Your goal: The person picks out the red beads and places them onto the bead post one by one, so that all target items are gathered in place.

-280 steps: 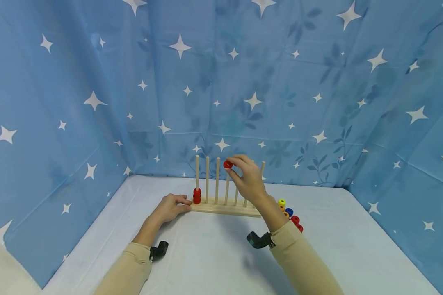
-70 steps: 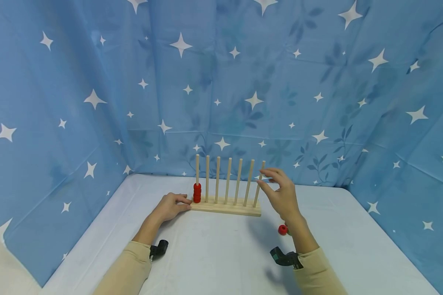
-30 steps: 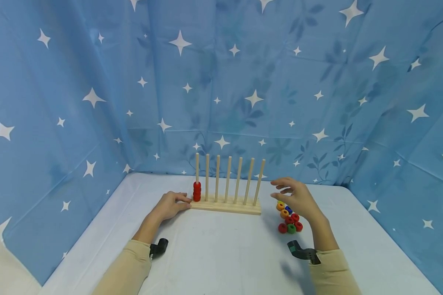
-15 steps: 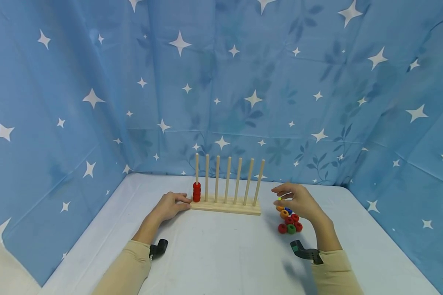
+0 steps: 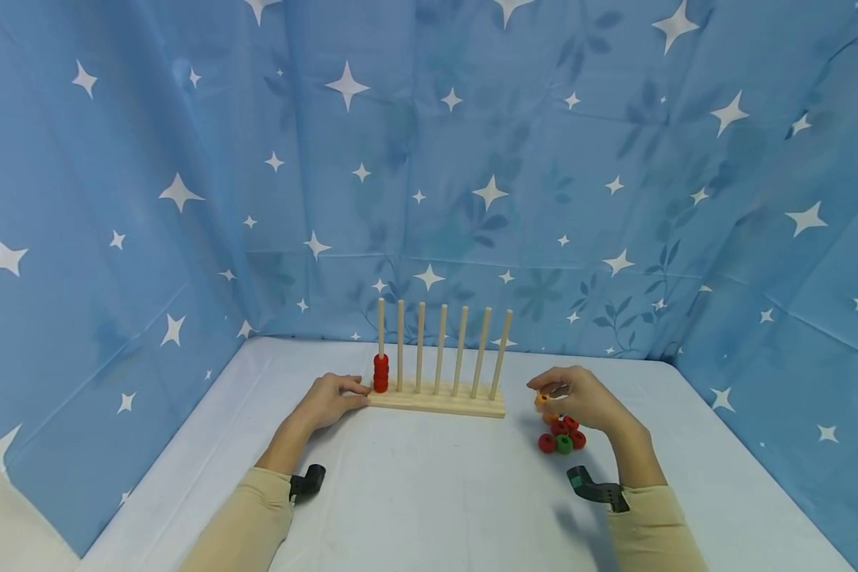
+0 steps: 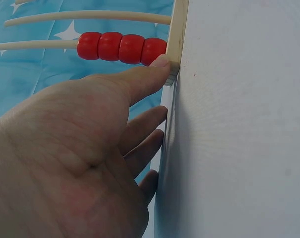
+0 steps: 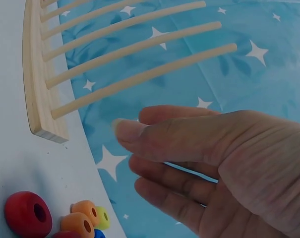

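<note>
A wooden peg stand [image 5: 436,400] carries a row of upright pegs. Its leftmost peg bears a stack of several red beads [image 5: 380,373]; the other pegs are bare. My left hand [image 5: 332,400] pinches the left end of the base, the thumb [image 6: 149,79] on its near corner beside the stack. My right hand [image 5: 579,396] hovers over loose beads right of the stand, fingers loosely bent and holding nothing. Under it lie an orange bead [image 5: 542,400], a green bead [image 5: 564,444] and several red ones. A yellow bead [image 7: 103,218] and a blue one show in the right wrist view.
White cloth covers the table [image 5: 415,492]. Behind it and at both sides hangs a blue curtain [image 5: 429,159] with white stars. Each wrist wears a black camera mount [image 5: 307,482].
Since 9.3 s ago, a red bead has left my right hand and the red stack has grown taller. Lately my right hand has moved right and sunk over the beads; the left stays still.
</note>
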The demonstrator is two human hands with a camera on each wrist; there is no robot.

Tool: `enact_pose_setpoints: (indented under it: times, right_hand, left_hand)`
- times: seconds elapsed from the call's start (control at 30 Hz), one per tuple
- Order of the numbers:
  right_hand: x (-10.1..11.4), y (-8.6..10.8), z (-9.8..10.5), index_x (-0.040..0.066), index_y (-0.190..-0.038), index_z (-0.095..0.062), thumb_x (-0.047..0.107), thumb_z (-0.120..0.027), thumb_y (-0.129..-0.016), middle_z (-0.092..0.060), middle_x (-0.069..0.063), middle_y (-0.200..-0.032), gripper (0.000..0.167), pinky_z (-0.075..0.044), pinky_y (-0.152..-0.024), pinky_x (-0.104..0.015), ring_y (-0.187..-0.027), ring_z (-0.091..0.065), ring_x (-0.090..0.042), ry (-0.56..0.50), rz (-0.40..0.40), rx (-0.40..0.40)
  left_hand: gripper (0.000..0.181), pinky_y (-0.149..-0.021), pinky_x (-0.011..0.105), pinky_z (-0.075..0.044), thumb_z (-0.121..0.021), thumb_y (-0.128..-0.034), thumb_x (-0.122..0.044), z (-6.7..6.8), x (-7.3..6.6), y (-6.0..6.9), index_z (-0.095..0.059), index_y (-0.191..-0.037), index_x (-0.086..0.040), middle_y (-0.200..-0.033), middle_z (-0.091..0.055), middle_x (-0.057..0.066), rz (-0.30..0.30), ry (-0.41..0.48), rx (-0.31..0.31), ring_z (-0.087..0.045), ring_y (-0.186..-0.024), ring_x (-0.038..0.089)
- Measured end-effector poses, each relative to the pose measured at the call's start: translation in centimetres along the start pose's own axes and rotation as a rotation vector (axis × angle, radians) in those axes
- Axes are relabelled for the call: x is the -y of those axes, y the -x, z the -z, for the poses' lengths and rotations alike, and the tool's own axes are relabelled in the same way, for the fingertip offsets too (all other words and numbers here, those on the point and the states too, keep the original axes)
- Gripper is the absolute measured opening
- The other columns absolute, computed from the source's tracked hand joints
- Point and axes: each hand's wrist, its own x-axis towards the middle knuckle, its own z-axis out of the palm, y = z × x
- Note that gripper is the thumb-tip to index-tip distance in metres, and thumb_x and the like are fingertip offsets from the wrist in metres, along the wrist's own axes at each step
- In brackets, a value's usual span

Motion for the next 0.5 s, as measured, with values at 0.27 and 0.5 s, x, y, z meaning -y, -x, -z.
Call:
enact_pose_setpoints:
  times: [0.27,0.5]
  right_hand:
    - [-0.22,0.09,-0.03,0.001,-0.117,-0.077,0.0,-0.08,-0.085,-0.075,-0.017,-0.114,0.032,-0.059,-0.082,-0.028,-0.1,-0.069,-0.031,-0.024,-0.008,0.06]
    - [-0.84,0.32,-0.25,-0.004,-0.119,-0.075,0.0,-0.078,-0.088,-0.073,-0.024,-0.115,0.032,-0.06,-0.078,-0.027,-0.098,-0.069,-0.026,-0.092,-0.046,0.124]
  left_hand:
    - [0.02,-0.121,0.063,-0.034,-0.079,-0.0939,-0.021,0.07,0.08,-0.14,-0.083,-0.112,-0.016,-0.146,-0.062,0.017,0.006,0.001,0.005,-0.046,-0.146,0.045]
    - [0.02,-0.121,0.063,-0.033,-0.079,-0.0939,-0.021,0.05,0.07,-0.16,-0.083,-0.113,-0.015,-0.145,-0.063,0.018,0.004,0.005,0.009,-0.046,-0.145,0.045]
